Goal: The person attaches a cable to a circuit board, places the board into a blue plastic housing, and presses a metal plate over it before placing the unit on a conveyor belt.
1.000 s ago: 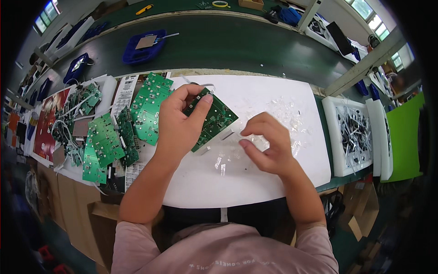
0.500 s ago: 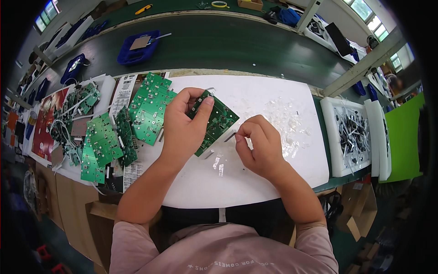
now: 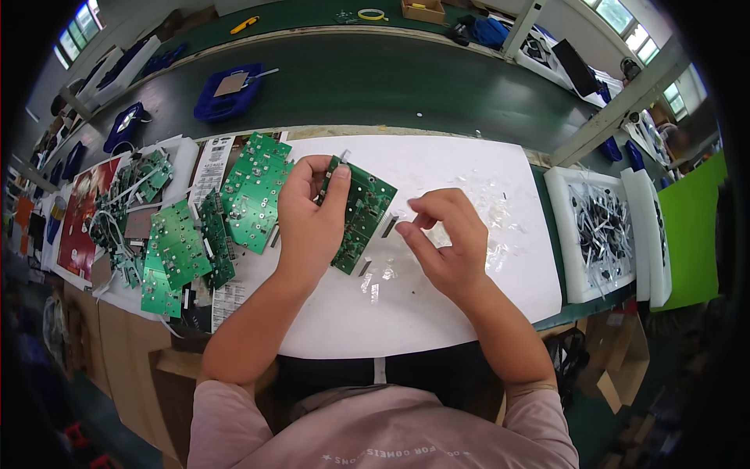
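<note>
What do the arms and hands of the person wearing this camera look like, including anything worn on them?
The left hand and right hand are bare, with no gloves showing. The forearms are uncovered too; no watch, bracelet or cable shows. Short, plain sleeves end near the elbows, part of a dusty pink shirt with pale lettering.

**Pale walls, green floor**

Windows with bright panes stand at the frame's upper left and upper right, letting in daylight. A long, dark green work surface crosses the upper part, its edges bowed. 2 pale posts rise at upper right. The table fills the middle. The floor lies dim at lower left and lower right.
</note>
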Demonstrator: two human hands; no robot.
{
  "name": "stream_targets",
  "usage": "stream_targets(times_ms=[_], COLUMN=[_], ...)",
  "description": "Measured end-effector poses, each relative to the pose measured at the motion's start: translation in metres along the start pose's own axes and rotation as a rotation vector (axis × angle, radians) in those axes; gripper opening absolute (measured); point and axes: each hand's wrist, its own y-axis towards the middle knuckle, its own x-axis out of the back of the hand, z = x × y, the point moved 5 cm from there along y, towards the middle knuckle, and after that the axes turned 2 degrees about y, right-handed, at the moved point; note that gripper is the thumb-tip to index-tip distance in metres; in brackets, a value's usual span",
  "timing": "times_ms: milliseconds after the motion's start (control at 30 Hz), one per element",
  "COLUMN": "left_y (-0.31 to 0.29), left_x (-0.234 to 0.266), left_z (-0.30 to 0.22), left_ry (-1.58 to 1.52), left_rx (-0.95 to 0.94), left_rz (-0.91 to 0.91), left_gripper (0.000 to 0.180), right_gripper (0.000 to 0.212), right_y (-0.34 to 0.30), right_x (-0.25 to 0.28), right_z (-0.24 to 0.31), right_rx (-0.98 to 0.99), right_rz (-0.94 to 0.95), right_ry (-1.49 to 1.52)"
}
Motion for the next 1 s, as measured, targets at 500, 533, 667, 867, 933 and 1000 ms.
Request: stream_targets(times_ms=[500, 533, 667, 867, 933, 1000], left_y=[0.012, 0.015, 0.020, 0.016, 0.017, 0.026], left_x=[0.012, 0.018, 0.014, 0.006, 0.011, 0.014], left_z=[0.008, 0.008, 0.003, 0.011, 0.015, 0.014], left_ry=[-0.027, -0.033, -0.005, 0.146, 0.145, 0.127], left_rx=[0.039, 0.076, 0.041, 0.012, -0.013, -0.093], left_rz=[-0.095, -0.098, 0.022, 0.146, 0.140, 0.075], left_gripper=[0.018, 0.017, 0.014, 0.014, 0.014, 0.017], right_gripper=[0.017, 0.013, 0.013, 0.013, 0.013, 0.011], right_y=[-0.010, -0.004, 0.005, 0.004, 0.006, 0.009], right_x=[-0.010, -0.005, 0.041, 0.051, 0.046, 0.046], right_z=[0.023, 0.018, -0.048, -0.061, -0.057, -0.057], right_rx=[0.043, -0.044, -0.597, -0.701, -0.649, -0.613], right_rz=[0.522, 0.499, 0.541, 0.604, 0.556, 0.405], right_ry=[0.296, 0.382, -0.206, -0.661, -0.632, -0.470])
